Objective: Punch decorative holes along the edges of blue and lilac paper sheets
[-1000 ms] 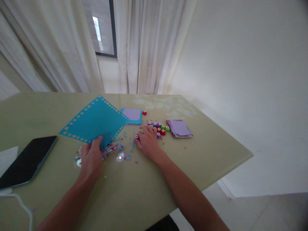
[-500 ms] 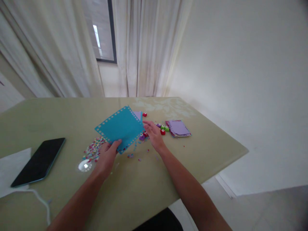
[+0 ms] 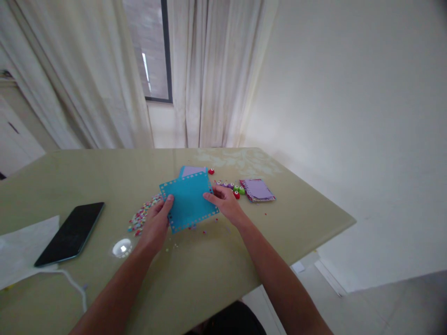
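Note:
A square of blue paper [image 3: 190,200], with small holes punched along its edges, is held up above the table. My left hand [image 3: 158,221] pinches its left edge, thumb on the near face. On the opposite edge my right hand [image 3: 226,201] grips it, thumb in front and fingers partly behind. Colourful paper bits [image 3: 141,216] lie heaped beside my left hand. Past the right hand sit several small hole punches [image 3: 236,190] in purple, green and red. Behind the blue sheet rests a lilac paper [image 3: 193,170] with a blue border, partly hidden.
A stack of punched coloured paper [image 3: 259,190] lies on the right of the table [image 3: 216,270]. To the left are a black tablet [image 3: 71,235], white paper [image 3: 24,246], a white cable [image 3: 75,281] and a clear dome [image 3: 122,248]. One red punch [image 3: 211,171] stands farther back.
The blue sheet has turned from a diamond tilt to nearly level and shifted right. My right hand has closed on its right edge; before, its fingers were stretched beside the corner.

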Motion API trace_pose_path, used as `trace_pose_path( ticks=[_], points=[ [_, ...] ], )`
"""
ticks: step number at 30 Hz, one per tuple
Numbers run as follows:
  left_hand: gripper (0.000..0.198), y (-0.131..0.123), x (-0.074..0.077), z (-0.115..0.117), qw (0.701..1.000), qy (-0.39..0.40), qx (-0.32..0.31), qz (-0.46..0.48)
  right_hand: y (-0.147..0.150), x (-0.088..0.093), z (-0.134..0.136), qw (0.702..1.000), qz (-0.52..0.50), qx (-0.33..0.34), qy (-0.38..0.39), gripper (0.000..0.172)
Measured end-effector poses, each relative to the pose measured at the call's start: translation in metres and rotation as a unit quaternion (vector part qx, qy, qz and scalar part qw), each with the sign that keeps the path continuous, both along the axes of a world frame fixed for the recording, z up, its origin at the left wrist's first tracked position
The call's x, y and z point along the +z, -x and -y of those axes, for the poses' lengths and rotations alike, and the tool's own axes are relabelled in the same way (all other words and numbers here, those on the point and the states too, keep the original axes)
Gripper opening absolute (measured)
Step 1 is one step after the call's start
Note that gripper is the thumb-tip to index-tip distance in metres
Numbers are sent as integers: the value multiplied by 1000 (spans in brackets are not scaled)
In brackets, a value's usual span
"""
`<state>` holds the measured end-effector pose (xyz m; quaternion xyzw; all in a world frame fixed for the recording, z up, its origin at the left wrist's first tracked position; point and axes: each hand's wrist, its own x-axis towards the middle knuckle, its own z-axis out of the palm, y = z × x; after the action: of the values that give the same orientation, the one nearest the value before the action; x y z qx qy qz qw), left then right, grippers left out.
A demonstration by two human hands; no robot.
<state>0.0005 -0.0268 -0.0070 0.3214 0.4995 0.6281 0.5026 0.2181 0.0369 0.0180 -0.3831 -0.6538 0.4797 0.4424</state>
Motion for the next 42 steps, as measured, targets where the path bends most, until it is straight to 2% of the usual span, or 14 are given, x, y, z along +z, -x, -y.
trace_pose_path(
  ticks=[2,5,7,9,11,15,18,21,25,30,32,34,38,42],
  points=[
    [62,3,1,-1,999,-5,-23,-30,3,3,-7,1000,-9,4,21,45],
    [63,7,6,0,993,-24,10,-113,8,5,-17,998,-32,17,50,49],
    [64,9,9,1,986,-45,41,-155,11,2,-20,996,-65,-5,53,60],
    [79,10,10,2,980,-76,70,-171,13,-6,-20,994,-95,-36,42,76],
    [84,11,10,2,976,-104,58,-184,12,-13,-18,993,-107,-41,26,81],
    [72,11,7,-3,972,-80,-40,-216,5,-17,-16,994,-104,-28,-5,58],
    [80,11,6,-4,982,-48,-54,-177,0,-13,-19,995,-88,-42,-20,38],
    [82,12,5,-2,984,-44,-53,-161,-2,-10,-21,994,-89,-61,-7,36],
    [73,15,-2,-1,966,-77,-19,-246,-5,-9,-19,996,-71,-53,-6,35],
    [44,22,-10,-4,909,-132,78,-386,-9,-12,-19,997,-43,-32,-49,29],
    [37,26,-10,-6,881,-172,109,-427,-12,-13,-21,997,-1,-29,-78,24],
    [35,29,-8,-7,871,-196,111,-437,-17,-13,-23,991,60,-36,-115,19],
    [32,27,-2,-4,914,-146,21,-378,-20,-8,-20,977,121,-37,-172,22],
    [32,13,0,2,928,-134,-28,-346,-8,-3,-7,971,118,45,-201,34]
  ],
)
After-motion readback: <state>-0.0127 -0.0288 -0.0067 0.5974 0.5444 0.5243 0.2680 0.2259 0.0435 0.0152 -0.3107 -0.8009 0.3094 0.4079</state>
